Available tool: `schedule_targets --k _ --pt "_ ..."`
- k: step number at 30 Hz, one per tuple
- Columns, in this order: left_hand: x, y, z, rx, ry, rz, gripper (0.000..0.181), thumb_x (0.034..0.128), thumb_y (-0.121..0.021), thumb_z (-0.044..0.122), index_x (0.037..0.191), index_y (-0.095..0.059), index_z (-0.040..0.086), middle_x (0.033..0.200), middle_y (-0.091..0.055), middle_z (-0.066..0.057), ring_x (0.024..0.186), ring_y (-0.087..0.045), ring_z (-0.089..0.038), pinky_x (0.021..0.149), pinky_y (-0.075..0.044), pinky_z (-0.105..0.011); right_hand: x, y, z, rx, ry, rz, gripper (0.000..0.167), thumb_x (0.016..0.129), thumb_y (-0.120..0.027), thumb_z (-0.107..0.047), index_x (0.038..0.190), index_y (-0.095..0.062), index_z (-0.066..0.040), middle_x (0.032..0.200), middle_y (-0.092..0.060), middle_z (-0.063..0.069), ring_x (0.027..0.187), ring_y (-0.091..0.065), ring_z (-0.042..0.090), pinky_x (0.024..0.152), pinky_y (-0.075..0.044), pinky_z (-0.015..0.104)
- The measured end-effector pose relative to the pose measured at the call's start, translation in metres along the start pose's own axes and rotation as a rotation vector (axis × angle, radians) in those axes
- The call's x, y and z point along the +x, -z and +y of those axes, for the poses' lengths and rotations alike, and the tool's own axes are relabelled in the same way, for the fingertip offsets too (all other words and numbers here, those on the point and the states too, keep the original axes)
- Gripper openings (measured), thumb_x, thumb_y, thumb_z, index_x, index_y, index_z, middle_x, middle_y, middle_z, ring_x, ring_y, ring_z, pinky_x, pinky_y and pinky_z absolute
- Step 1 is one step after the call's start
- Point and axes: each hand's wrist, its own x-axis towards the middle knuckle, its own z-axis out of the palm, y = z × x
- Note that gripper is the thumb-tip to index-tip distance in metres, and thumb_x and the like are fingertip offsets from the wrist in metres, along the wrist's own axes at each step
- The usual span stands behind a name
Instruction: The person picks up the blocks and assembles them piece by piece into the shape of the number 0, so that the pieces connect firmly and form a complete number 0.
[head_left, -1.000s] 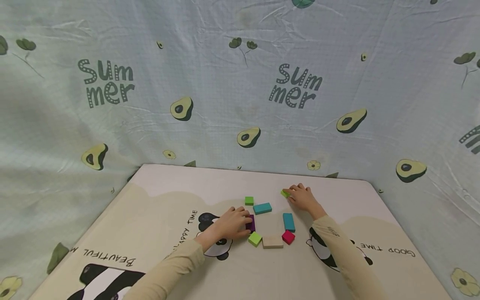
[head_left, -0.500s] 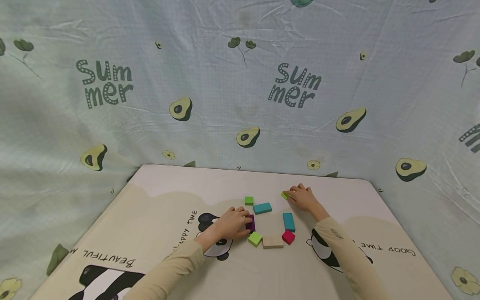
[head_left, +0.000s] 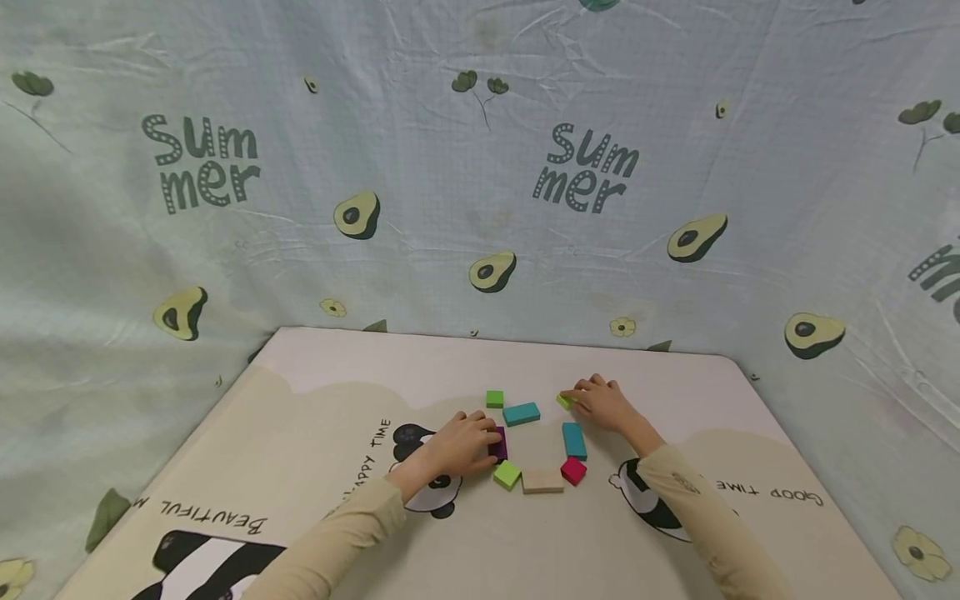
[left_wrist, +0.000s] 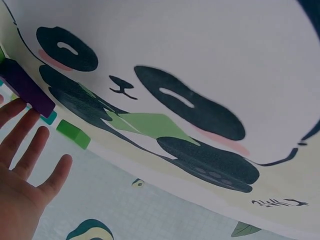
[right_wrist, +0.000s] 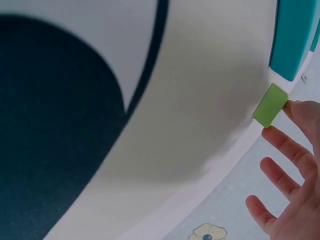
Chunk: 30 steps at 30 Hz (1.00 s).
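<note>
My left hand (head_left: 459, 446) touches the left side of a purple block (head_left: 501, 445). In the left wrist view its fingers look fairly straight against the purple block (left_wrist: 27, 87), and its thumb is out of sight. My right hand (head_left: 603, 406) pinches a small light green block (head_left: 564, 402) between thumb and index finger, its other fingers spread in the right wrist view. This green block (right_wrist: 270, 105) is close to the end of a teal block (right_wrist: 292, 37). Another teal block (head_left: 521, 414) lies between the hands.
Around the ring lie a green block (head_left: 495, 399) at the back left, a lime block (head_left: 507, 476), a plain wooden block (head_left: 542, 481) and a red block (head_left: 573, 471) in front. They stand on a panda-printed table (head_left: 315, 450), with a printed curtain (head_left: 420, 167) behind.
My right hand has drawn the small light green block a little toward me, closer to the right teal block. My left hand stays at the purple block. The head view has shifted slightly.
</note>
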Motion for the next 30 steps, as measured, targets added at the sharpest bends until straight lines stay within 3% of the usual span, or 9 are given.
schedule_targets --k 30 --pt "-0.001 0.003 0.001 -0.006 -0.005 0.008 0.029 0.0836 -0.057 0.038 0.105 -0.063 0.019 0.106 -0.06 0.001 0.097 -0.051 -0.015 0.08 -0.045 -0.035 -0.015 0.003 -0.018 0.036 0.044 0.013 0.027 0.087 -0.054 -0.022 0.113 -0.062 -0.017 0.102 -0.059 0.005 0.098 -0.047 0.025 0.077 -0.038 0.047"
